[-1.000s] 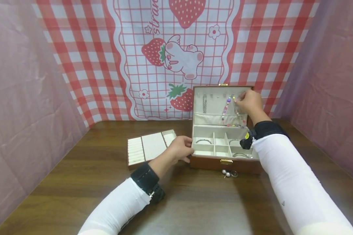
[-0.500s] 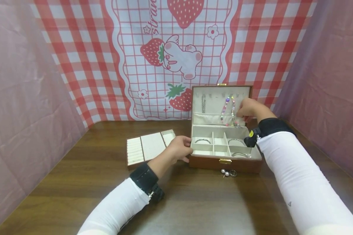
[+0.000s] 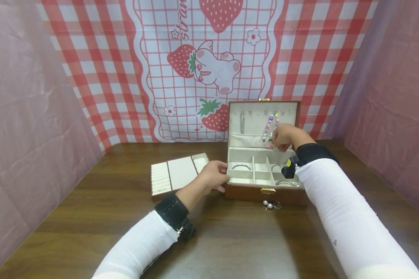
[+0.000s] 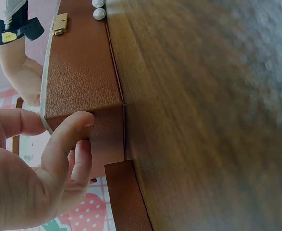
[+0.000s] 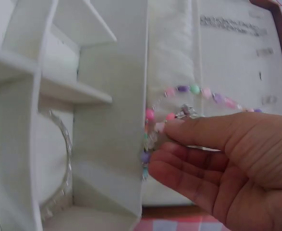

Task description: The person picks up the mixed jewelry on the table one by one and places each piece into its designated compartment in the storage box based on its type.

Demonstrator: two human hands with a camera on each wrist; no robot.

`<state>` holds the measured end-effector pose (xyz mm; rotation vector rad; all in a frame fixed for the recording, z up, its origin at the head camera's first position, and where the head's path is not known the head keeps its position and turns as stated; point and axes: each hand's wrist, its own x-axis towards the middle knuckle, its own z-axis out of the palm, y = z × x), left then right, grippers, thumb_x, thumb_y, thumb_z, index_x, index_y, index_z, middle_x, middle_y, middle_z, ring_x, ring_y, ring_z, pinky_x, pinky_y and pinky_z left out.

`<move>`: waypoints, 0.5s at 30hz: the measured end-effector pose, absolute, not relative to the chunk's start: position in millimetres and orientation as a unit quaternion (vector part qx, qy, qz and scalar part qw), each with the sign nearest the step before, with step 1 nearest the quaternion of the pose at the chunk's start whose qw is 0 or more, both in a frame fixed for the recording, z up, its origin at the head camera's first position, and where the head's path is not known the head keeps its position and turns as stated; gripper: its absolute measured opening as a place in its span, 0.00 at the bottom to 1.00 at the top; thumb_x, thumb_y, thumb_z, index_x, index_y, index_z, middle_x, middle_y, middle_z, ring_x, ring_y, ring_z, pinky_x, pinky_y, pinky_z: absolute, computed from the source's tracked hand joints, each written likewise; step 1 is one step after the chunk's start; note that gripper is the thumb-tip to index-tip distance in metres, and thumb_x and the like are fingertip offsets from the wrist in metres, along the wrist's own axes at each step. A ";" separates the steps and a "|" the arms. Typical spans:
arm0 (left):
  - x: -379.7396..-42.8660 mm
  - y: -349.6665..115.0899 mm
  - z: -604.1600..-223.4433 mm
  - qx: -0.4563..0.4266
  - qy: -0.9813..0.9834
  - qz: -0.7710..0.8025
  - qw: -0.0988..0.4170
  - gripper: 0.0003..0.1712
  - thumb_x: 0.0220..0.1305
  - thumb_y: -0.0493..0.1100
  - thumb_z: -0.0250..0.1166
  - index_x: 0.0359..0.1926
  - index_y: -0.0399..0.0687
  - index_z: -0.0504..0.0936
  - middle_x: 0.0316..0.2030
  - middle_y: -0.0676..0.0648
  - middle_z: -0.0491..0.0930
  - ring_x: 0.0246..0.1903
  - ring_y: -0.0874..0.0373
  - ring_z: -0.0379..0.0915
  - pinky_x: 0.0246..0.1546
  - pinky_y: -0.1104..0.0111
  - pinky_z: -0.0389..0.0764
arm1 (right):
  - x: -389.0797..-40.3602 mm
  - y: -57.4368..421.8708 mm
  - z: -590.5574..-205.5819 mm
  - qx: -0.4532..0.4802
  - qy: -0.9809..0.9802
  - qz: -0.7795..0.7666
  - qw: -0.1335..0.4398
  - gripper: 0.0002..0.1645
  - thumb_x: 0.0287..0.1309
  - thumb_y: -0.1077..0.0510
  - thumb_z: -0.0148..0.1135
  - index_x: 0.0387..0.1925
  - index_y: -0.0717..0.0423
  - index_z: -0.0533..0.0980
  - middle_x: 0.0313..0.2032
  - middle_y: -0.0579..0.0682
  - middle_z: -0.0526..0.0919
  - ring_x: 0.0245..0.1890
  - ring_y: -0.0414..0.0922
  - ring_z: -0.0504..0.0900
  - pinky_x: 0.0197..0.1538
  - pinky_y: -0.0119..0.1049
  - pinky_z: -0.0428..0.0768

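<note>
A brown jewelry box (image 3: 248, 192) stands with its lid up, showing a cream lining and divided compartments. My right hand (image 3: 287, 135) is in front of the lid's right half. In the right wrist view its thumb and fingers pinch the lower strand of a colorful beaded necklace (image 5: 217, 97), beside a silvery charm (image 5: 186, 112). The necklace's upper part hangs against the lid. My left hand (image 3: 214, 176) holds the box's left front corner; in the left wrist view one finger (image 4: 23, 121) meets the rim and other fingertips touch the leather side.
Left of the box lies a lift-out tray (image 3: 181, 172) with ring rolls. Pearl earrings (image 3: 269, 205) and a ring (image 3: 277, 205) lie before the box. A silver chain (image 3: 242, 122) hangs in the lid, and bracelets (image 3: 241, 166) lie in compartments.
My right hand has come down from the necklace's top near the lid hooks, along its right side, and in to its lower strand. My left hand stays at the box corner.
</note>
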<state>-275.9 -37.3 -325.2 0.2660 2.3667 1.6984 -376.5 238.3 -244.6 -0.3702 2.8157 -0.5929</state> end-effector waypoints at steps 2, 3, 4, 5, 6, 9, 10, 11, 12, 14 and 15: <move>-275.6 -37.6 -324.7 0.091 0.805 0.577 0.107 0.32 0.54 0.24 0.58 0.63 0.28 0.68 0.53 0.32 0.72 0.38 0.46 0.80 0.26 0.65 0.86 | -379.5 232.8 -247.0 -0.125 0.966 -0.197 0.112 0.15 0.50 0.71 0.55 0.13 0.55 0.67 0.14 0.46 0.71 0.18 0.39 0.77 0.25 0.32 0.81; -275.4 -37.7 -324.4 0.091 0.806 0.576 0.107 0.31 0.55 0.24 0.58 0.63 0.28 0.68 0.53 0.32 0.71 0.39 0.46 0.79 0.26 0.65 0.86 | -381.1 230.1 -248.5 -0.121 0.967 -0.195 0.109 0.14 0.51 0.70 0.56 0.14 0.57 0.69 0.15 0.46 0.73 0.18 0.40 0.78 0.26 0.33 0.82; -275.3 -37.8 -324.2 0.091 0.806 0.575 0.107 0.31 0.55 0.24 0.58 0.63 0.28 0.68 0.53 0.32 0.71 0.39 0.46 0.80 0.26 0.65 0.86 | -382.3 227.1 -249.8 -0.116 0.969 -0.191 0.105 0.13 0.52 0.68 0.57 0.15 0.59 0.71 0.16 0.48 0.75 0.18 0.41 0.79 0.27 0.34 0.83; -275.2 -37.9 -324.0 0.091 0.806 0.575 0.108 0.31 0.55 0.24 0.58 0.63 0.28 0.68 0.53 0.33 0.71 0.39 0.46 0.79 0.26 0.65 0.86 | -383.5 224.4 -251.2 -0.110 0.971 -0.188 0.101 0.11 0.54 0.66 0.60 0.18 0.62 0.73 0.17 0.50 0.77 0.19 0.42 0.80 0.28 0.36 0.84; -275.1 -37.9 -324.0 0.091 0.806 0.575 0.108 0.31 0.55 0.24 0.58 0.63 0.28 0.68 0.53 0.33 0.71 0.39 0.46 0.79 0.26 0.65 0.86 | -384.5 221.8 -252.8 -0.105 0.974 -0.178 0.093 0.11 0.55 0.64 0.62 0.20 0.64 0.75 0.18 0.52 0.79 0.19 0.43 0.81 0.29 0.37 0.84; -274.9 -37.7 -323.9 0.091 0.806 0.575 0.109 0.31 0.56 0.24 0.58 0.63 0.29 0.68 0.54 0.32 0.71 0.39 0.46 0.79 0.26 0.65 0.86 | -386.4 215.9 -257.7 -0.089 0.980 -0.165 0.065 0.15 0.56 0.58 0.66 0.24 0.68 0.77 0.20 0.56 0.81 0.19 0.46 0.82 0.27 0.37 0.84; -274.7 -37.6 -324.0 0.091 0.805 0.576 0.109 0.31 0.56 0.24 0.58 0.63 0.28 0.68 0.55 0.31 0.70 0.40 0.46 0.79 0.26 0.65 0.86 | -386.5 214.4 -259.1 -0.086 0.982 -0.159 0.053 0.16 0.55 0.56 0.67 0.24 0.68 0.78 0.20 0.56 0.81 0.19 0.47 0.82 0.26 0.37 0.83; -274.6 -37.4 -324.0 0.091 0.805 0.576 0.109 0.31 0.56 0.24 0.58 0.63 0.28 0.68 0.55 0.31 0.70 0.40 0.46 0.79 0.26 0.65 0.86 | -386.8 213.6 -260.6 -0.081 0.984 -0.155 0.041 0.17 0.54 0.56 0.68 0.23 0.67 0.78 0.19 0.56 0.81 0.18 0.47 0.82 0.24 0.37 0.82; -274.3 -37.3 -323.9 0.091 0.806 0.575 0.109 0.31 0.56 0.24 0.58 0.63 0.28 0.68 0.55 0.31 0.70 0.40 0.45 0.79 0.26 0.65 0.86 | -386.7 212.8 -261.8 -0.074 0.985 -0.154 0.031 0.17 0.54 0.55 0.69 0.22 0.67 0.78 0.18 0.55 0.81 0.17 0.46 0.81 0.23 0.36 0.81; -273.7 -37.2 -323.1 0.090 0.807 0.573 0.109 0.31 0.56 0.24 0.58 0.63 0.28 0.68 0.55 0.31 0.70 0.40 0.45 0.79 0.26 0.65 0.86 | -386.5 211.7 -262.5 -0.061 0.987 -0.148 0.016 0.16 0.53 0.56 0.69 0.20 0.65 0.78 0.17 0.53 0.80 0.15 0.45 0.79 0.21 0.35 0.79; -273.7 -37.3 -323.0 0.090 0.808 0.573 0.109 0.31 0.56 0.24 0.58 0.63 0.28 0.68 0.55 0.31 0.70 0.40 0.45 0.79 0.26 0.65 0.86 | -385.9 211.0 -262.2 -0.056 0.988 -0.143 0.009 0.16 0.52 0.56 0.68 0.20 0.64 0.77 0.16 0.53 0.79 0.14 0.45 0.78 0.21 0.35 0.78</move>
